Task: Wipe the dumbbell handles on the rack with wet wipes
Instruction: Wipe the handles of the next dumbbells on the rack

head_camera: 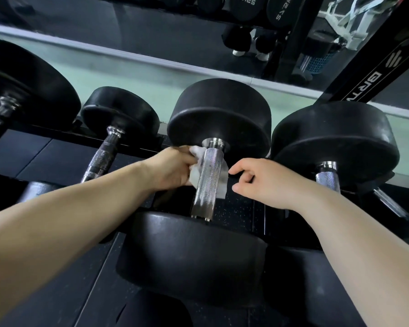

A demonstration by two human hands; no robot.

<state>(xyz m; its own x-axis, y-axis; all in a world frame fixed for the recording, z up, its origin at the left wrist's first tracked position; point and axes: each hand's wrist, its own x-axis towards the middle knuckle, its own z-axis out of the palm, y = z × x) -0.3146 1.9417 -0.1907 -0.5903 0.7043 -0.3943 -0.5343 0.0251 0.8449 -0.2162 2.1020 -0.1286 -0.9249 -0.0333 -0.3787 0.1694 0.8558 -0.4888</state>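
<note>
- Big mirror (151, 36) runs along the back. In it, dumbbell ends carry white weight markings, flipped and upside down: one looks like 25KG, the next like 27.5K.
- Black rack post (373, 74) slants up on the right, white letters down its face. "BRT" is readable and the rest is cut off behind a dumbbell.
- Centre dumbbell (220, 116) sits on the rack straight ahead, one black round head near the camera and the other towards the mirror. Its long axis runs away from the person, leaning a touch right at the far end.
- Neighbouring dumbbells lie the same way: a large one (333, 142) on the right, a smaller one (121, 114) on the left, another big one (28, 90) at far left.
- Left hand (172, 168) is on the left side of the handle, fingers curled tight round a bunched wet wipe (196, 154).
- Right hand (260, 178) is on the other side, fingers loosely curled with thumb and forefinger apart. The forefinger tip is right at the wipe's edge and the hand grips nothing.
- Knurled steel handle (208, 180) shines between the two heads, and the wipe passes behind it and shows on both sides.
- Blue perforated bin (316, 63) appears in the mirror; I can't tell what's inside.
</note>
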